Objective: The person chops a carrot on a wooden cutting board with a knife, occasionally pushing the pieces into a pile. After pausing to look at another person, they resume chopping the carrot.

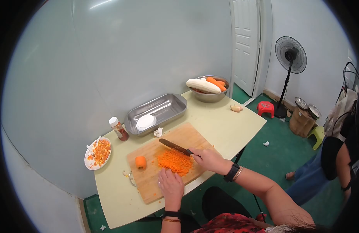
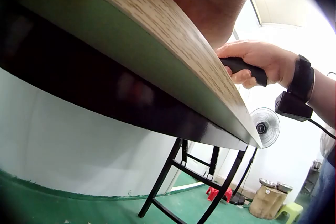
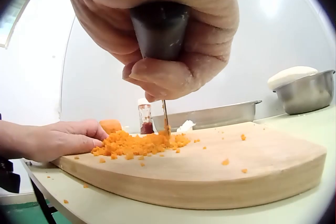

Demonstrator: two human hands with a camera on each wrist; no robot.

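Observation:
My right hand (image 1: 209,159) grips the black handle of a kitchen knife (image 1: 171,145). The blade, flecked with orange, reaches over the far side of a heap of finely chopped carrot (image 1: 175,160) on the wooden cutting board (image 1: 149,187). In the right wrist view the knife (image 3: 166,112) stands edge down at the heap. Fingers extended, my left hand (image 1: 171,186) lies at the heap's near left side, its fingertips against the bits. A carrot chunk (image 1: 140,162) sits on the board to the left. The left wrist view mostly catches the table's underside.
Behind the board are a steel tray (image 1: 173,104) with white discs and a jar (image 1: 119,130) of red seasoning. A plate (image 1: 88,163) of chopped food stands left. A steel bowl (image 1: 210,97) holds carrots and a peeled white radish. Another person (image 1: 315,174) is at right.

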